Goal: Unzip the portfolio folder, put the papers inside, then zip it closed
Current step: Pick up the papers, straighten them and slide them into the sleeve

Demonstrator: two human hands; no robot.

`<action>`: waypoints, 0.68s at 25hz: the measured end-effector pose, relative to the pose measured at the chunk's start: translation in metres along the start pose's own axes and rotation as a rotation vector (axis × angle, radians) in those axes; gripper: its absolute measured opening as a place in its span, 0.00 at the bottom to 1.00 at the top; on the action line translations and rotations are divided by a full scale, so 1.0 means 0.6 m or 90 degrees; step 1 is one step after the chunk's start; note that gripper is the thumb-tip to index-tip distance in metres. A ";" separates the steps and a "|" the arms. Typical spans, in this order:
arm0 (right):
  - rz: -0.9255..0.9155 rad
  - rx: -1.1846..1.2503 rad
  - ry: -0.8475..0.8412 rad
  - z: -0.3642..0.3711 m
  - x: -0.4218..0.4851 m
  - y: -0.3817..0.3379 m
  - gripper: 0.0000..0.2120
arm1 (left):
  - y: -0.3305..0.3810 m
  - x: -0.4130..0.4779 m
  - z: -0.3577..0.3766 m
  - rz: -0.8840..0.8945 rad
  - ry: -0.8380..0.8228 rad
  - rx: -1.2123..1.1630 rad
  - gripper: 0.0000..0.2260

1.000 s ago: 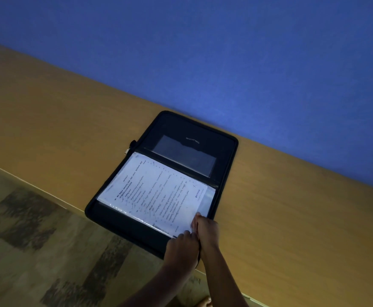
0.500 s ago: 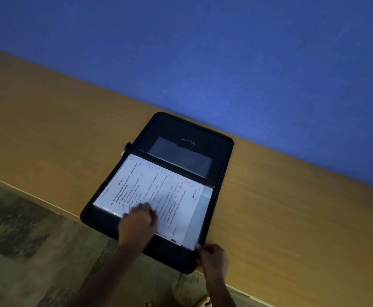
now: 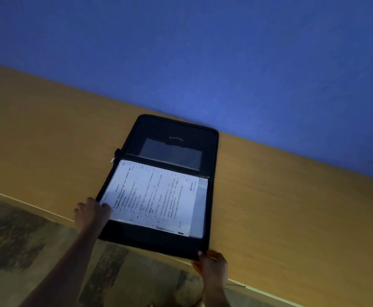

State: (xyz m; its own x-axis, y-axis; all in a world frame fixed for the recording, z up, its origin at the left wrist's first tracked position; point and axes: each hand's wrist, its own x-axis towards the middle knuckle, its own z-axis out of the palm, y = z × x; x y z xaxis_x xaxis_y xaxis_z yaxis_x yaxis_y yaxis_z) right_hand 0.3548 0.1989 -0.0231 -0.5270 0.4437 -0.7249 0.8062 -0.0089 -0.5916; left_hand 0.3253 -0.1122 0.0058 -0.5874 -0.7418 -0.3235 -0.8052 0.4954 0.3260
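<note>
Open folder (image 3: 172, 138) on table (image 3: 281, 207), papers (image 3: 154, 196) inside with print blurred, left hand (image 3: 91, 212) fingers curled gripping folder's near-left edge, right hand (image 3: 212, 265) pinching its near-right corner

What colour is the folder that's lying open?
Black. The portfolio folder shows best in the head view.

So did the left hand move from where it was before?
Yes. The left hand slid from the papers' near right corner, beside the right hand, across to the folder's near left corner.
</note>
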 end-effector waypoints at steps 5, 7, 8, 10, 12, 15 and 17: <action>-0.006 0.133 0.055 -0.048 0.057 -0.042 0.12 | 0.007 -0.052 0.032 -0.005 -0.056 0.042 0.16; -0.007 0.178 0.082 -0.060 0.067 -0.049 0.12 | 0.009 -0.064 0.040 0.018 -0.089 0.074 0.15; -0.012 0.203 0.097 -0.066 0.070 -0.051 0.13 | 0.010 -0.068 0.042 0.026 -0.116 0.084 0.15; -0.010 0.248 0.116 -0.075 0.075 -0.054 0.16 | 0.015 -0.079 0.048 0.022 -0.193 0.066 0.13; 0.007 0.261 0.117 -0.083 0.077 -0.058 0.16 | 0.024 -0.098 0.065 -0.013 -0.289 -0.029 0.11; 0.007 0.232 0.109 -0.090 0.075 -0.060 0.10 | 0.044 -0.149 0.091 -0.059 -0.381 -0.164 0.12; 0.002 0.209 0.093 -0.094 0.072 -0.058 0.03 | 0.063 -0.184 0.108 -0.049 -0.440 -0.214 0.12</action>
State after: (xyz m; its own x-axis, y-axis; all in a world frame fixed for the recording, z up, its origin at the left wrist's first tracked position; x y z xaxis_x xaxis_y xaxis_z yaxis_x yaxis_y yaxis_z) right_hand 0.3193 0.2686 -0.0140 -0.4610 0.5669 -0.6828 0.6663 -0.2871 -0.6882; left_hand 0.3545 0.0176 -0.0040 -0.5371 -0.2627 -0.8016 -0.8427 0.2079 0.4965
